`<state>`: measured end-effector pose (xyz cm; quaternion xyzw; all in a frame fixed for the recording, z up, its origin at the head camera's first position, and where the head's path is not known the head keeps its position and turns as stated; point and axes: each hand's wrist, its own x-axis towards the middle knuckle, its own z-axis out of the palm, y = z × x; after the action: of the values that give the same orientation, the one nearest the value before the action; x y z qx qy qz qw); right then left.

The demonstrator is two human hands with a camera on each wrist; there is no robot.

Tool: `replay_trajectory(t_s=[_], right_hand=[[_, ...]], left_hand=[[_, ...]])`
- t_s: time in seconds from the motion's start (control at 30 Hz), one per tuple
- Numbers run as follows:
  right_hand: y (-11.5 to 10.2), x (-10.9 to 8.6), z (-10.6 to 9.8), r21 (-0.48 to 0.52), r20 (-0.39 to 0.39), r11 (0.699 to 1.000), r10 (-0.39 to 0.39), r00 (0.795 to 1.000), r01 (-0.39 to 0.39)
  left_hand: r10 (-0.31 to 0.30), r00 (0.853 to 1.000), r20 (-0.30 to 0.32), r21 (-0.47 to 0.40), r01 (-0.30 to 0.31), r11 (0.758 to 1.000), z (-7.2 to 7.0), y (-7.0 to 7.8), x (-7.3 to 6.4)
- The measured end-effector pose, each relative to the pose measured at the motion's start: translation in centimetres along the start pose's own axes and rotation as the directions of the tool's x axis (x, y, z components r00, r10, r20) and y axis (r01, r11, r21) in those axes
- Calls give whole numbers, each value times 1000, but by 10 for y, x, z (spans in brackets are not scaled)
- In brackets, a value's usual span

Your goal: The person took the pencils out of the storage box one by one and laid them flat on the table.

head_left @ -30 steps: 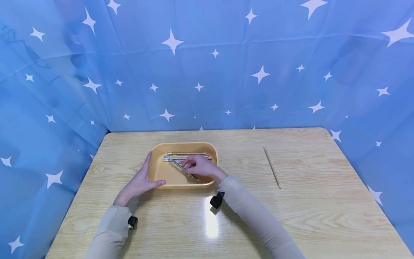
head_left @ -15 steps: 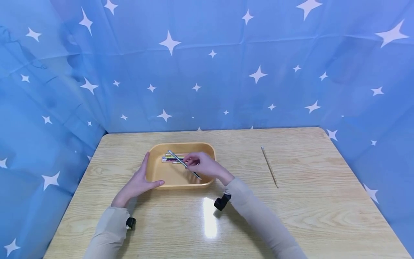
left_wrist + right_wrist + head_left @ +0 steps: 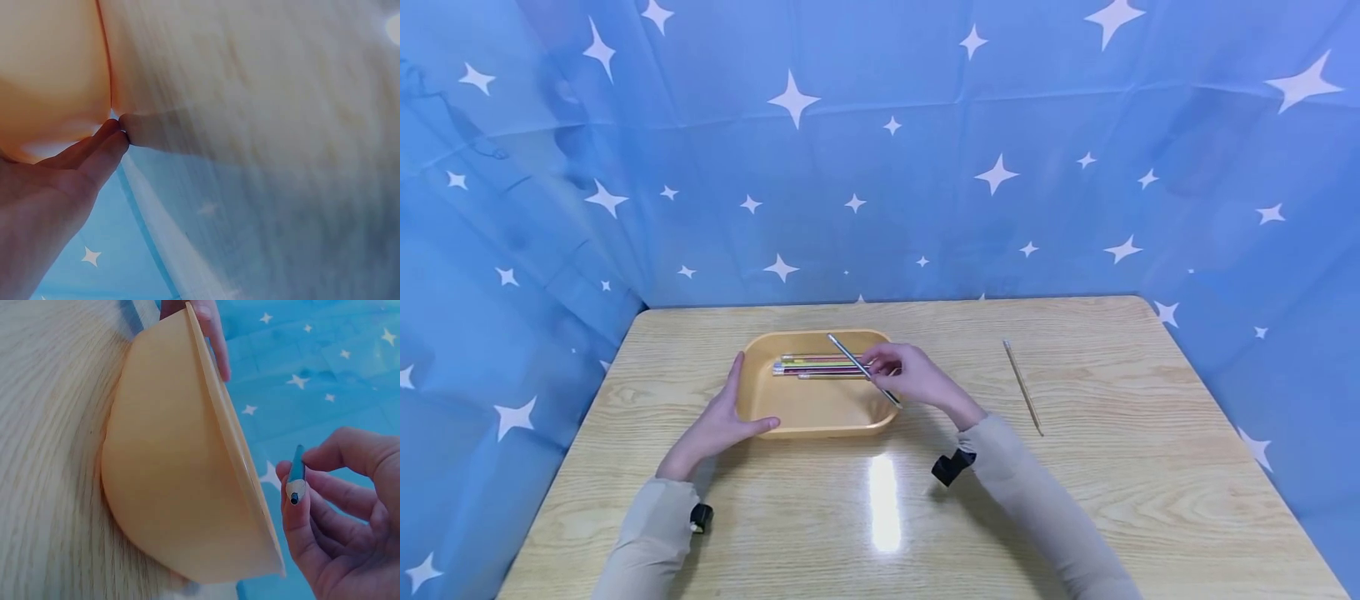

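In the head view my left hand point(image 3: 721, 423) rests against the left side of a tan plastic tray point(image 3: 820, 432), its fingers straight and spread, with the thumb at the front rim. The left wrist view shows those fingers touching the tray's outside wall point(image 3: 50, 81). My right hand point(image 3: 917, 379) pinches a dark pencil point(image 3: 844, 350) between thumb and fingers, tilted over the tray's right part. In the right wrist view the pencil's sharpened tip point(image 3: 295, 492) faces the camera. Several colourful pencils point(image 3: 820, 367) lie side by side inside the tray, their right ends partly behind my right hand.
A single gold-coloured pencil point(image 3: 1024, 390) lies slantwise on the wooden table point(image 3: 1120, 467), right of the tray. Behind the table hangs a blue curtain point(image 3: 880, 167) with white stars. Small dark cameras point(image 3: 953, 467) sit on both wrists.
My right hand has lifted the dark pencil from the tray and moved it rightward, uncovering more of the other pencils. The left hand stays at the tray's left side.
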<state>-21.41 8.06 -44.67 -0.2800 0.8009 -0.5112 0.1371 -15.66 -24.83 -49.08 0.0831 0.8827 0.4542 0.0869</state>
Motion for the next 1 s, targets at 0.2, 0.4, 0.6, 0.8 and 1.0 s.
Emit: replay_trajectory(t_s=[0.2,0.4,0.6,0.8,1.0], right_hand=[[5,-12,-7,-4,-33,1000,-4,999,4],[14,-25,-15,18,-64,1000,25,998,-24],[21,-38,-22,11,-101,999,36,994,-35],[32,-51,-28,20,-130,998,55,990,-53],[46,-65,-35,19,-172,994,112,979,-111]], left_hand=[[-5,1000,6,-10,5,1000,0,-2,0],[-2,1000,10,-14,3,1000,1,-1,0],[-9,1000,8,-1,9,1000,-1,0,0],[-14,1000,9,0,14,1000,-1,-1,-1],[-17,1000,8,-8,17,1000,-1,1,-1]])
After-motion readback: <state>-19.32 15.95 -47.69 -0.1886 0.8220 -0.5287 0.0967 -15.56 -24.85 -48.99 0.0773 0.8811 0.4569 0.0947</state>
